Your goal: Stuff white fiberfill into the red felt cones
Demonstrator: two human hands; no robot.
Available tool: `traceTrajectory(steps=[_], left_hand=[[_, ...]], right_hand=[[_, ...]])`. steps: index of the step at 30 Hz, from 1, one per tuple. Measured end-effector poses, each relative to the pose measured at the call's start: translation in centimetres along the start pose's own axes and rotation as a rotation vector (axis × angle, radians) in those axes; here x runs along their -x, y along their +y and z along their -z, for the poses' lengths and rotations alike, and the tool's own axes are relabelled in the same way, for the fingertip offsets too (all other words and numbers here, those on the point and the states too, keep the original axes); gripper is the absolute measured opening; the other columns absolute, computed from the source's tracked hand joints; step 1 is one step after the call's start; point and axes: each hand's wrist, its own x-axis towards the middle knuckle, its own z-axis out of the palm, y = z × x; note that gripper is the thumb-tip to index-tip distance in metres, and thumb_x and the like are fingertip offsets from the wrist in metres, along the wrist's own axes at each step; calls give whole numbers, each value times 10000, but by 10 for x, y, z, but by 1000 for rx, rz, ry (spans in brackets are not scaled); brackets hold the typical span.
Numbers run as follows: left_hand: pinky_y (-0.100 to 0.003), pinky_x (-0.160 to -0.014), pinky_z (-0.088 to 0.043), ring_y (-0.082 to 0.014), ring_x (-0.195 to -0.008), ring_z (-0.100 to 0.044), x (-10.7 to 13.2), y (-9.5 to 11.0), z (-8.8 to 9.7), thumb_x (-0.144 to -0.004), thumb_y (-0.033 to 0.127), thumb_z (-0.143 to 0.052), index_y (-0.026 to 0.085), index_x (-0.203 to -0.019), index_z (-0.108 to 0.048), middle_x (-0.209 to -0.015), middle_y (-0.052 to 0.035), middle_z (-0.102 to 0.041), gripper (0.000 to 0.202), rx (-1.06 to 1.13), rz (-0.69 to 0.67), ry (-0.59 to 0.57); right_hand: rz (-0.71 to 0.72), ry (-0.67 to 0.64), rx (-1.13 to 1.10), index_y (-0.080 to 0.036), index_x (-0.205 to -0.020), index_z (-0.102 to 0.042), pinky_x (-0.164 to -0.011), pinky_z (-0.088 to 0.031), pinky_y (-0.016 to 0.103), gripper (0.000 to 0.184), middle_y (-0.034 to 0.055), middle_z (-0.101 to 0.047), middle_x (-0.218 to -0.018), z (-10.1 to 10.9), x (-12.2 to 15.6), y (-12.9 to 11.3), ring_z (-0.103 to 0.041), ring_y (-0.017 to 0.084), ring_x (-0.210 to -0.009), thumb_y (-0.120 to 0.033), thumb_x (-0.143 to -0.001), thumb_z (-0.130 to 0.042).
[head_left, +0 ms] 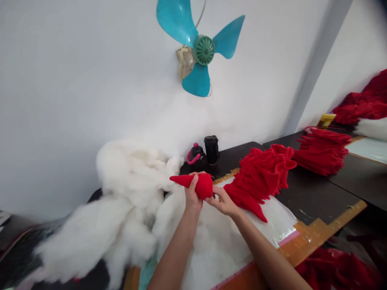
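Observation:
A red cone-shaped fabric hat [204, 186], plump at its wide end, lies sideways in front of me with its thin tip pointing left. My left hand [193, 193] is wrapped round its middle, thumb on top. At the wide end, on the right, my right hand [222, 201] has its fingers closed against the rim; what is inside that end is hidden from view. Close to my right hand a pile of flat red fabric cones [256, 177] rests on a white sheet [281, 217]. White fluffy stuffing [130, 173] is heaped to the left.
A black bottle with a pink handle [198, 156] and a black cup [211, 149] stand by the wall. Another red stack [323, 149] sits on the dark table [290, 193] further right. A blue fan [204, 50] is mounted above. Red fabric [335, 270] lies below the table edge.

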Motion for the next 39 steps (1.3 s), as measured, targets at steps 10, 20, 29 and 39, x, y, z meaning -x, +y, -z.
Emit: traceTrajectory(steps=[10, 20, 29, 39], left_hand=[[-282, -442, -501, -138, -477, -575, 31, -20, -4, -789, 414, -649, 235, -993, -583, -706, 12, -628, 279, -219, 327, -246], [-366, -749, -564, -221, -816, -673, -3, 1, -1, -729, 391, -700, 162, -837, -597, -934, -79, -699, 273, 23, 128, 46], [-390, -970, -474, -239, -1074, -620, -3, 5, 4, -747, 336, -748, 185, -970, -609, -1143, -97, -652, 303, -296, -202, -83], [-382, -944, -482, -246, -1043, -621, 6, -3, 1, -723, 324, -767, 213, -1065, -606, -1119, -82, -639, 393, -523, -144, -212]], right_hand=[[-424, -195, -691, -212, -1301, -494, -311, -298, 200, 764, -42, -604, -607, 14, 12, -17, -418, 83, -342, -444, -633, -782], [-233, 236, -335, -177, -731, -670, -402, -391, 241, 322, 1, -572, -562, -7, 0, -6, -470, 105, -436, -495, -780, -673], [-179, 352, -582, -234, -1148, -647, -848, -521, 365, 439, 67, -695, -1080, -17, -7, -14, -639, 245, -1010, -403, -753, -739], [-366, 326, -899, -182, -1012, -680, -802, -531, 357, 418, 75, -724, -946, -5, -11, -9, -674, 230, -902, -541, -800, -644]])
